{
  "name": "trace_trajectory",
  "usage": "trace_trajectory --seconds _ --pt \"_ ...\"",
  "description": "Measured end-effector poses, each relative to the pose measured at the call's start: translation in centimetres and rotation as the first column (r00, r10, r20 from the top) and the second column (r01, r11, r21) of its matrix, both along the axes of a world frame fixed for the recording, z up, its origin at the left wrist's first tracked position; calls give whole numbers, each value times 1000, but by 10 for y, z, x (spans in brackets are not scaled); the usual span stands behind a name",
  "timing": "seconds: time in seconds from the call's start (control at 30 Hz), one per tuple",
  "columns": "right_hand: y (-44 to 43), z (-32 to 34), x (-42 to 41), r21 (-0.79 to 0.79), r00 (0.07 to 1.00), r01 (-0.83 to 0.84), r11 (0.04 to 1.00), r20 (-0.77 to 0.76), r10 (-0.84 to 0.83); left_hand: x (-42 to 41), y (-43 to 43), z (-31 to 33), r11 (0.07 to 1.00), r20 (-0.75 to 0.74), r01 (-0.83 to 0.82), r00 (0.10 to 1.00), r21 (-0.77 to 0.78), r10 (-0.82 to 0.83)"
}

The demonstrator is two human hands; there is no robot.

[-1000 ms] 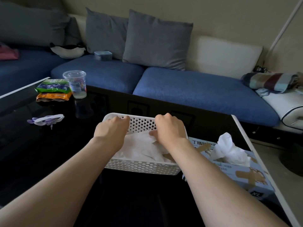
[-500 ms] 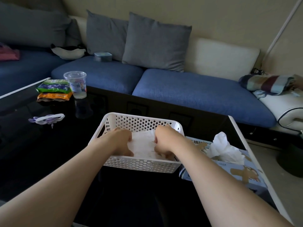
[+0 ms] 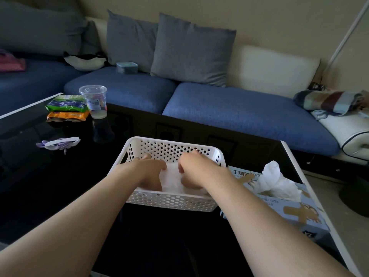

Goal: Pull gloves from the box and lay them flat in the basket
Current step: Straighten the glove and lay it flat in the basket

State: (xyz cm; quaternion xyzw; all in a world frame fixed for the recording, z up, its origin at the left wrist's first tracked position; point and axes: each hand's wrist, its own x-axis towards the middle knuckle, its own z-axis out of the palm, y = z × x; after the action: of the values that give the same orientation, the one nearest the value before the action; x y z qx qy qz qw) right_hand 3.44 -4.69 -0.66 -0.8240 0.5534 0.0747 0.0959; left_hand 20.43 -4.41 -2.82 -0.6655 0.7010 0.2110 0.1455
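On the glossy black table (image 3: pixel 60 186), the white perforated plastic basket (image 3: pixel 171 204) is sitting dead ahead. The pale blue cardboard glove box (image 3: pixel 295 214) is lying just to its right, long side running back toward me, so the right hand (image 3: pixel 196 170) is nearer than the left hand (image 3: pixel 148 172). A crumpled white glove (image 3: pixel 277 182) is poking out the top. Both hands are resting knuckles-up on the flat white glove (image 3: pixel 172 178) in the basket. Fingertips are hiding, so pinching or pressing, can't tell.
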Motion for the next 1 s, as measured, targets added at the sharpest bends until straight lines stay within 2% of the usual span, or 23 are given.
trace_trajectory --seconds 0.07,0.2,0.37,0.5,0.63,0.83,0.9,1.0 --pt "0 -6 -4 88 998 -19 996 -58 24 0 1 2 1000 -22 0 1000 -11 0" --pt "0 -2 -13 75 1000 -11 997 9 11 -1 5 5 997 -84 21 996 -71 -27" --pt "9 5 -21 -135 991 -31 990 123 47 -10 9 12 961 -137 67 985 -267 -107" --pt "22 18 -31 -359 978 83 930 207 -7 -33 13 16 872 -208 27 967 -488 -147" --pt "38 34 -55 -372 913 273 887 391 -117 -65 22 23 817 -278 44 929 -575 -245" --pt "64 50 -123 -348 885 415 841 368 -285 -115 39 32 755 -343 154 821 -637 -456" --pt "69 51 -147 -326 883 454 829 288 -370 -128 43 32 722 -323 202 792 -662 -518" --pt "72 41 -180 -214 865 499 840 186 -466 -142 46 30 696 -243 314 780 -646 -577"
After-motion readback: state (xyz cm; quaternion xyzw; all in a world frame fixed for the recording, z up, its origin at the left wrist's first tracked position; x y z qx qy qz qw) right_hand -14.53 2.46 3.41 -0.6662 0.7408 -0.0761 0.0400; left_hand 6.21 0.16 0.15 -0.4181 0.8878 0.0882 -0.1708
